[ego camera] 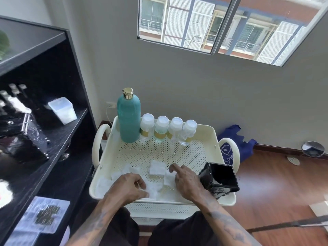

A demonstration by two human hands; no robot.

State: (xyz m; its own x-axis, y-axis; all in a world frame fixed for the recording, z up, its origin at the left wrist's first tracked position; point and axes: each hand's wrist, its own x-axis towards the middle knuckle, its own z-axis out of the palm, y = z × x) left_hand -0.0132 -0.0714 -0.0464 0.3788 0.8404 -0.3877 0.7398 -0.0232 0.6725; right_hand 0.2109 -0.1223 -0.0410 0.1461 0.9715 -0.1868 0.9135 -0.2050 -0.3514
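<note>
lower centre of the frame: left hand [129,185], fingers curled, pinching loose white cotton pads [152,189] on the near floor of the cream perforated tray [159,150]. right hand [186,180] just beside it, forefinger straight, tip at a square pad [157,167]; whether its other fingers hold anything cannot be told. black box [220,178] tilted at the tray's right rim. teal bottle [128,119] and four small jars [161,128] line the far edge.
</note>
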